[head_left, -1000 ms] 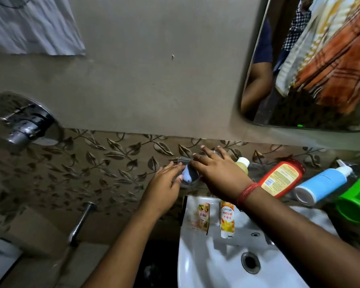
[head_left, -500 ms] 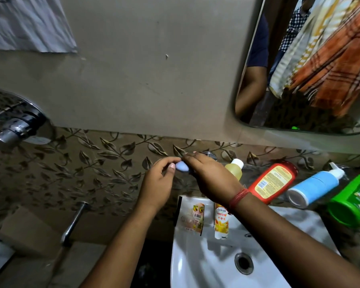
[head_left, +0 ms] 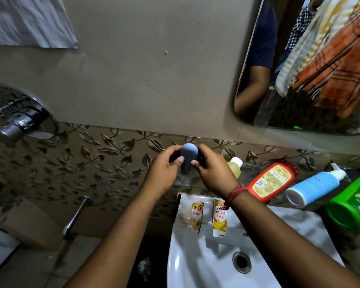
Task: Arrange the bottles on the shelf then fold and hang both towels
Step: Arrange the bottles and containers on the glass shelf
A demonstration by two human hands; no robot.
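Note:
Both hands hold a small grey-blue bottle [head_left: 188, 157] above the left end of the glass shelf [head_left: 245, 170]. My left hand [head_left: 164, 170] grips its left side and my right hand [head_left: 213, 170] grips its right side. On the shelf to the right stand a yellow bottle with a white cap [head_left: 234, 166], a red bottle [head_left: 271, 180], a blue pump bottle [head_left: 314, 187] and a green bottle [head_left: 354, 201]. A white towel [head_left: 29, 19] hangs at the upper left. An orange checked towel [head_left: 337, 59] shows in the mirror.
A white washbasin [head_left: 258, 256] lies below the shelf, with an orange tube [head_left: 219, 218] and a flat packet [head_left: 190, 213] on its rim. A chrome shower valve [head_left: 19, 119] and a spout [head_left: 75, 217] project from the wall at the left. The mirror [head_left: 247, 90] hangs at the upper right.
Both hands have lifted the small grey-blue bottle a little off the shelf end and turned it, so its rounded end now faces the camera.

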